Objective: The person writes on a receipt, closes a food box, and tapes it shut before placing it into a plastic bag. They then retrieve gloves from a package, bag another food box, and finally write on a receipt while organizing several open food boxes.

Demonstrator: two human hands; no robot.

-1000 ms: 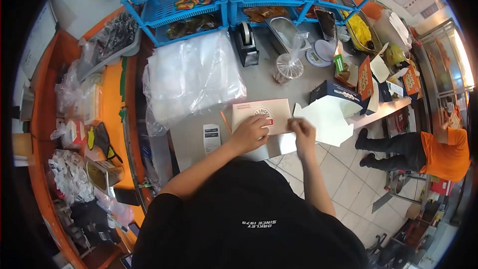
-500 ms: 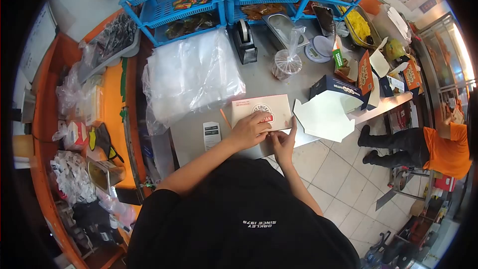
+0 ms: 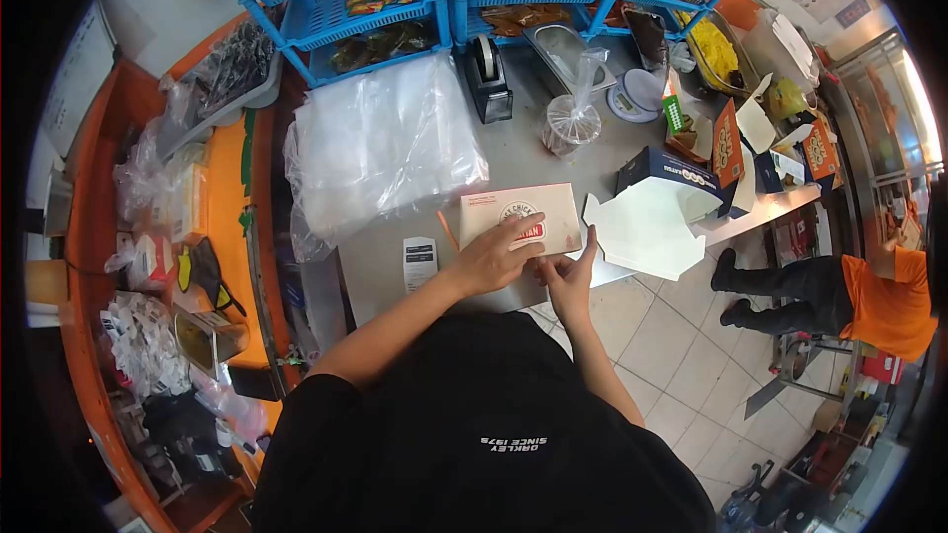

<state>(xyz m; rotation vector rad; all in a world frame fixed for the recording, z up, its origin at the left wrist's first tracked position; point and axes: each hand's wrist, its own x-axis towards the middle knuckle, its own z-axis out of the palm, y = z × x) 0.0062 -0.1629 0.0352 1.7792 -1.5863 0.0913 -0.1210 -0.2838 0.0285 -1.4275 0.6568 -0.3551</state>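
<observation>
Box: the cream box with the red-and-white label lies flat on the grey table, its near side by the table's edge
Left hand: this hand rests across the box's near left part, fingers laid on the lid, slightly apart
Right hand: this hand is at the box's near right corner, forefinger stretched upward apart from the rest; whether thumb and other fingers are clamped on the edge I cannot tell
Near edge: the step looks like working the front of the box, best done with the left palm light and level so the lid does not dent, the right fingertips easing along the edge, not forcing it
Corner: a forefinger kept against the box's right end should help hold it square
Change: a second ago the right hand was higher, at the box's right end; now it is lower, tucked under the near edge, while the box lies in much the same place
Paper slip: the printed slip lies left of the box
White carton: the open carton lies just right of the box
Plastic bags: the clear stack lies beyond the box, to its left
</observation>
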